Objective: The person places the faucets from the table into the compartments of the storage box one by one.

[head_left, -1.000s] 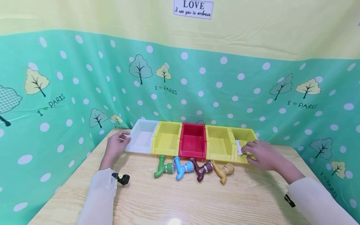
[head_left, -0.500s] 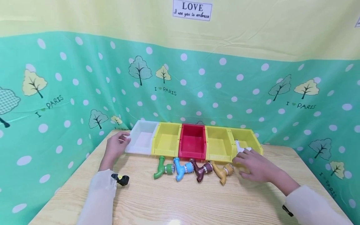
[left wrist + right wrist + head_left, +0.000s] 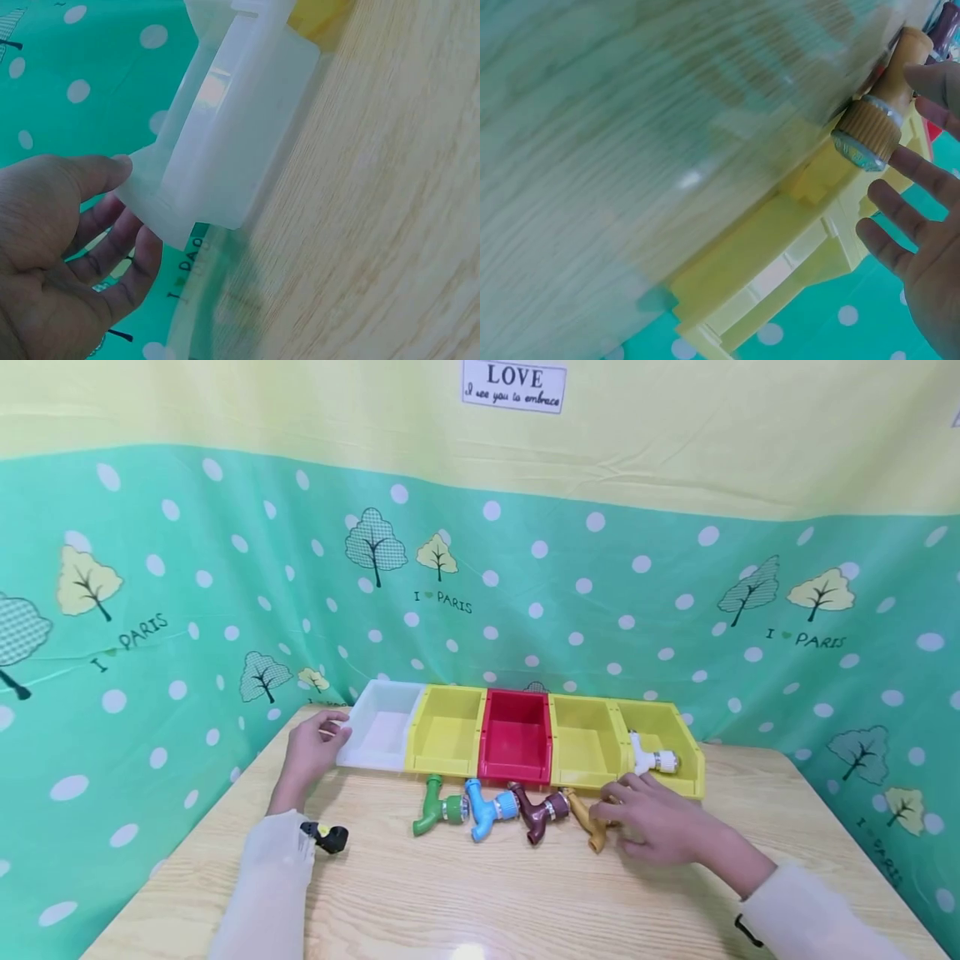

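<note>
Reaching with spread fingers, right hand [image 3: 656,827] touches tan faucet [image 3: 592,822], lying on surface [image 3: 487,893] near the yellow bins [image 3: 585,747]. Risk: a loose grasp may knock maroon faucet [image 3: 542,810] alongside. Left hand [image 3: 307,756] rests relaxed fingers against white bin [image 3: 378,731].

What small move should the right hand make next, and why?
Probably curl the fingers round the yellow-brown faucet and pinch it. The right hand is spread open over that faucet, fingertips at its ribbed end, not gripping it. A white faucet already lies in the rightmost yellow bin. The left hand touches the white bin.
</note>
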Action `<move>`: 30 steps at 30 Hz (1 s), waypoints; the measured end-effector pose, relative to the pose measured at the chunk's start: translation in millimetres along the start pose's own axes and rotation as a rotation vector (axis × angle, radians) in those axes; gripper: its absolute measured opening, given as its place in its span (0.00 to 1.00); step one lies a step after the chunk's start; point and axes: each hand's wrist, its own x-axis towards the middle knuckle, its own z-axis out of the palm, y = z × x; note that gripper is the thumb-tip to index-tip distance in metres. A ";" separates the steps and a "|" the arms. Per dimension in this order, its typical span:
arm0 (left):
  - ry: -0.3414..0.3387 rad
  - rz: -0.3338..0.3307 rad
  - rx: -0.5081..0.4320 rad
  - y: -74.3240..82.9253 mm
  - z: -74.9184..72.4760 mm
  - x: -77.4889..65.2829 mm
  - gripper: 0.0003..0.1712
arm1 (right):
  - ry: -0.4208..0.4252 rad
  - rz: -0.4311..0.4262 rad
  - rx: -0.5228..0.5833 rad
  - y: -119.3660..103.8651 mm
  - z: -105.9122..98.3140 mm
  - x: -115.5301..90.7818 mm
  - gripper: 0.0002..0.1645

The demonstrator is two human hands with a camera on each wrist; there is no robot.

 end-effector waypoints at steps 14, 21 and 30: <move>-0.006 -0.015 -0.019 2.6 3.8 -0.8 0.17 | -0.004 -0.040 0.050 -10.4 3.4 7.4 0.25; -0.007 -0.026 -0.026 5.5 2.2 -1.6 0.16 | -0.020 -0.029 0.066 -12.5 1.1 11.7 0.22; -0.005 -0.029 -0.026 5.7 0.5 -2.0 0.16 | -0.054 -0.036 0.091 -13.6 0.2 17.9 0.16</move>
